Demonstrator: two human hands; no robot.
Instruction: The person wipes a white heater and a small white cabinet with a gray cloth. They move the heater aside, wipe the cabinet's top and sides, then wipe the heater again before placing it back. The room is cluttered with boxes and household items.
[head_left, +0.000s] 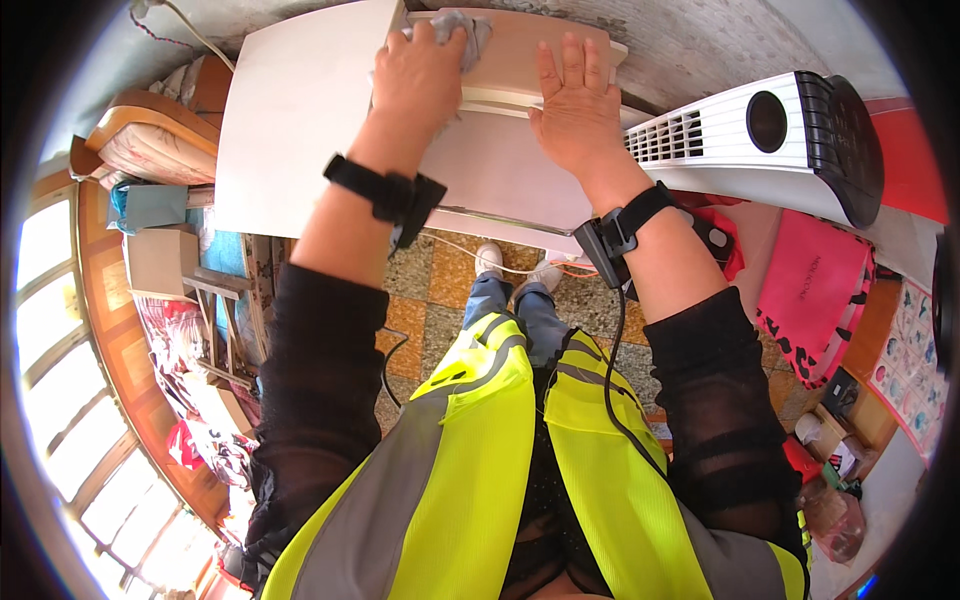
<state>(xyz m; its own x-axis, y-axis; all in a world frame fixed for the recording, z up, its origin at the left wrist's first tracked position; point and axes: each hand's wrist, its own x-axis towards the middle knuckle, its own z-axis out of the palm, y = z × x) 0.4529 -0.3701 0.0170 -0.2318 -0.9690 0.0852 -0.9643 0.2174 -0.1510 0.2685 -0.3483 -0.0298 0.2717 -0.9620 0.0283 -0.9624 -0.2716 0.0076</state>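
My left hand (418, 82) grips a crumpled grey cloth (469, 45) near the back of a white piece of furniture (300, 120). The cloth lies against its pale back panel (540, 49), beside the raised left section. To the right, my right hand (581, 112) rests palm down with fingers stretched out, holding nothing. Its fingertips reach onto the back panel, and its palm is over the pale front panel (499, 169). Between my hands runs a ridged seam (499, 99). Part of the cloth is hidden under my left hand.
Close on the right, a white tower-shaped appliance (720, 169) leans toward the furniture. A pink bag (806, 281) lies below it. On the left are a cushioned wooden armchair (161, 154), a cardboard box (161, 262) and a wooden stool (217, 283). A white cable (450, 244) crosses near my feet.
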